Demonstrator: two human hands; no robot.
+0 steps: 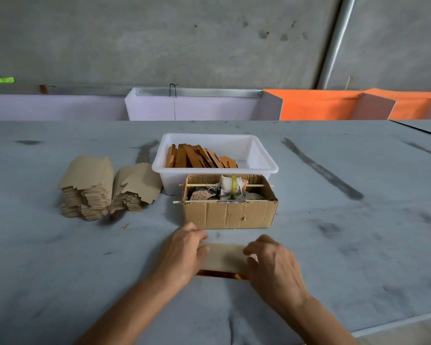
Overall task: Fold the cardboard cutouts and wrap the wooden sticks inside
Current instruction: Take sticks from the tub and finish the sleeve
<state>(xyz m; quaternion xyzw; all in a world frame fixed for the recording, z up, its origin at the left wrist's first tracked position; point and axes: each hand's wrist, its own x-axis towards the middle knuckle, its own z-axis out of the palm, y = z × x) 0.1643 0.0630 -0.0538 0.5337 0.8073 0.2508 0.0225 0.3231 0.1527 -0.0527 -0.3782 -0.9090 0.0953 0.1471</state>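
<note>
A tan cardboard cutout (223, 257) lies folded on the grey table (60, 257) right in front of me, with a shiny orange-gold edge showing along its near side. My left hand (182, 252) grips its left end, fingers curled over the edge. My right hand (274, 262) grips its right end the same way. Whether a wooden stick is inside is hidden. Two piles of flat tan cutouts (105, 188) sit at the left. A white tub (259, 155) behind holds several orange-gold wrapped pieces (197, 158).
A small open cardboard box (229, 212) stands just beyond my hands, with cloth scraps, a tape roll and two thin sticks laid across it. White and orange panels (321, 105) line the table's far edge under a concrete wall. The table's near edge runs at lower right.
</note>
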